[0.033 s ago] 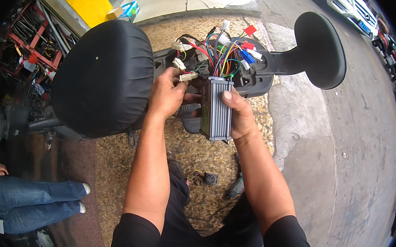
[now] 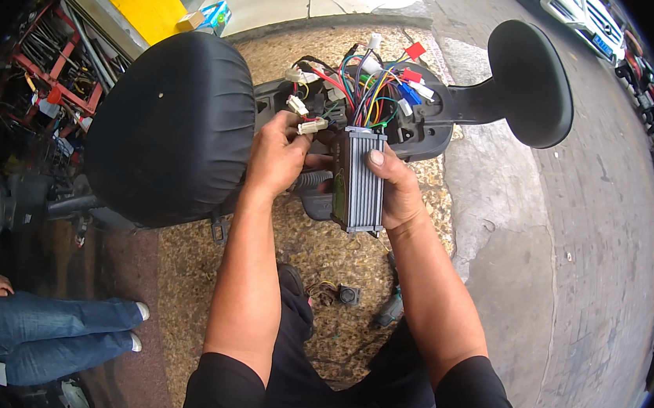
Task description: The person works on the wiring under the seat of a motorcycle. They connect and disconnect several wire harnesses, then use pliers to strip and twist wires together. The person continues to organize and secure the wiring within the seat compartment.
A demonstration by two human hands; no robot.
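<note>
The right hand clasps a silver-grey finned metal box, likely stiff and weighty, best held by its sides below the thin multicoloured wires, while the left hand seems to pinch a cream plastic connector between box and rounded black padded seat

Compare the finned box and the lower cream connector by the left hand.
Size: the finned box is far larger than the lower cream connector.
Look: the box is grey with long ridges; the connector is cream.
Pose: the box points up the picture; the connector lies nearly crosswise.
Shared: both are at the hands, box in right hand, connector by left hand.
</note>
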